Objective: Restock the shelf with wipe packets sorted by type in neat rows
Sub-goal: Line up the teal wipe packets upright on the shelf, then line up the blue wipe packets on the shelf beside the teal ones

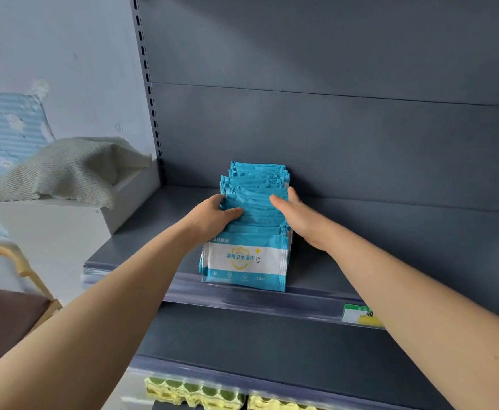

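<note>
The wipe packets (254,208) are standing on edge in one front-to-back row on the shelf (390,232), the left hand (212,216) curling round the row's left side, thumb across the tops, the right hand (297,216) pressing the right side with near-straight fingers. Uneven squeezing is risking the middle packets buckling sideways or the front packet (244,258) sliding off the lip. That packet is showing "酒精卫生湿巾" and "10"; the green rail label (357,316) is proving too blurred to read

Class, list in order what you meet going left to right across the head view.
Cloth → left hand → row of wipe packets → right hand → green shelf label.
</note>
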The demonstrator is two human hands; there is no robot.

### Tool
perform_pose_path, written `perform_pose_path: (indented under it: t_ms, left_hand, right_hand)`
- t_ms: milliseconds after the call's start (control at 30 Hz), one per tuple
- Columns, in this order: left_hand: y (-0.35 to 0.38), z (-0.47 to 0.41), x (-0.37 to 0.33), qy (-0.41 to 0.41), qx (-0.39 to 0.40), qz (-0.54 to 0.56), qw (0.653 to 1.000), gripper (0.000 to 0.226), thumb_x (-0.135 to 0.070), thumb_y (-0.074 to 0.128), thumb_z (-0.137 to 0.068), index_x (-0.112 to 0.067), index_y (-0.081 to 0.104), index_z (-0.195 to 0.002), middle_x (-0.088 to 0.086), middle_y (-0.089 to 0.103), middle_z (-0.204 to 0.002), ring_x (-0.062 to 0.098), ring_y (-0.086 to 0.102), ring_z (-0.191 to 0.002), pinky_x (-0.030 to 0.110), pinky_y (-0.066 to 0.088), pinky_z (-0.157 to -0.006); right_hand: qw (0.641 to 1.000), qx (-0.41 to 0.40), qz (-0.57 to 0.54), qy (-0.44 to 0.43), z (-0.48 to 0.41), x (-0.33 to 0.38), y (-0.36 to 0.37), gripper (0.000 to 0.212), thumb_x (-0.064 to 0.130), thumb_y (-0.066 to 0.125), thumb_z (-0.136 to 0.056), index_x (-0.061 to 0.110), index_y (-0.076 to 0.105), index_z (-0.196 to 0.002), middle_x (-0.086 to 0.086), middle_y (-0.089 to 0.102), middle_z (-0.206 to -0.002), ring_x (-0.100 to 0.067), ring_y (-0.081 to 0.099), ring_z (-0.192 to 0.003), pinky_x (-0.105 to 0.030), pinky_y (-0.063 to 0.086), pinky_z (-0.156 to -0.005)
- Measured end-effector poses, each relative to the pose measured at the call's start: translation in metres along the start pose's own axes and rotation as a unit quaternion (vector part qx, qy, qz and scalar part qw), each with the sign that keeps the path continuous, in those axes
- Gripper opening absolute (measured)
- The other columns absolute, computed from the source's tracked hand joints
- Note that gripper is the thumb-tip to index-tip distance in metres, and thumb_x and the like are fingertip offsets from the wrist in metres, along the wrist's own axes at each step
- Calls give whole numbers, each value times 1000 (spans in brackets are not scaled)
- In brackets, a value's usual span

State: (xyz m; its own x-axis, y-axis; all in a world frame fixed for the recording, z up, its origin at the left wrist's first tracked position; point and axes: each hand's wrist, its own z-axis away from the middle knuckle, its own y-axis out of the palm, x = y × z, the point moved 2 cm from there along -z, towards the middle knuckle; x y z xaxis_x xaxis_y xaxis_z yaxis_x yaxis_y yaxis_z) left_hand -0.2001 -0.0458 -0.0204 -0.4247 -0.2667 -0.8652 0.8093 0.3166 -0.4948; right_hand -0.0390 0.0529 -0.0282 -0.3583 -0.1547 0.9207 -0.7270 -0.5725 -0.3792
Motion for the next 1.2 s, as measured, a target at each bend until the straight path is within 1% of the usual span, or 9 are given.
perform_pose_path:
  t_ms: [100, 200, 333, 433, 600, 800, 900, 1033, 1200]
  left_hand:
    - [-2, 2, 2, -1, 21, 48, 999, 61, -33, 64, -89, -16, 40, -142, 2, 62, -123, 20, 68, -98, 41, 54, -93]
    - [-6, 5, -1, 9, 22, 37, 999, 54, -33, 64, -90, -15, 44, -136, 2, 62, -122, 21, 66, -100, 41, 52, -94]
    - [-15, 9, -3, 27, 13, 8, 1000, 34, -31, 61, -91, -16, 52, -121, 1, 64, -112, 20, 66, -95, 38, 53, -90]
    - [-24, 20, -10, 98, -57, -129, 985, 30, -31, 54, -92, -14, 55, -117, -1, 63, -112, 17, 61, -90, 33, 51, -77]
    - [-9, 58, -45, 294, -120, -281, 906, 41, -35, 48, -95, -16, 55, -132, 4, 58, -130, 28, 56, -114, 40, 48, -92]
    - [62, 115, -78, 426, -66, -337, 837, 43, -41, 40, -91, -14, 65, -113, 8, 66, -106, 33, 58, -99, 39, 44, -83]
    - [113, 138, -89, 471, -37, -346, 811, 41, -39, 39, -86, -13, 68, -99, 6, 68, -93, 32, 59, -87, 38, 47, -76]
    - [198, 166, -109, 514, 20, -330, 792, 28, -35, 49, -91, -14, 68, -90, 4, 65, -84, 31, 60, -81, 36, 46, -70]
    - [328, 203, -145, 536, 84, -299, 785, 25, -34, 47, -93, -15, 63, -87, 1, 61, -84, 28, 58, -85, 31, 38, -67]
  right_hand:
    - [1000, -6, -29, 4, 6, 3, 3, 63, 35, 40, -100, 26, 6, -152, 8, 39, -148, -13, 44, -131, -31, 33, -109]
    - [999, -36, 5, 16, 14, 8, 4, 61, 43, 43, -93, 26, 20, -147, 7, 45, -142, -14, 49, -123, -38, 37, -109]
    - [988, -111, 91, 57, 36, 13, -1, 71, 46, 39, -98, 17, 5, -153, 3, 24, -156, -17, 29, -141, -36, 24, -115]
    - [955, -205, 212, 23, 63, 17, -1, 54, 39, 41, -98, 17, 35, -147, -2, 39, -150, -20, 41, -134, -31, 34, -104]
    - [907, -284, 309, -28, 128, 26, -6, 38, 31, 49, -96, 18, 57, -131, 2, 56, -136, -18, 51, -124, -30, 40, -101]
    - [856, -317, 408, 16, 215, 12, -38, 33, 32, 46, -97, 12, 63, -117, -3, 63, -124, -25, 58, -104, -41, 49, -91]
    - [839, -322, 437, 37, 261, -10, -63, 35, 33, 45, -98, 18, 61, -125, 1, 61, -129, -22, 59, -104, -36, 48, -90]
    - [826, -346, 442, 59, 324, -58, -111, 37, 32, 48, -96, 19, 58, -129, 1, 60, -131, -22, 55, -118, -37, 46, -96]
    - [802, -341, 475, 121, 403, -131, -198, 29, 28, 50, -94, 10, 64, -112, -11, 67, -113, -33, 60, -104, -42, 50, -84]
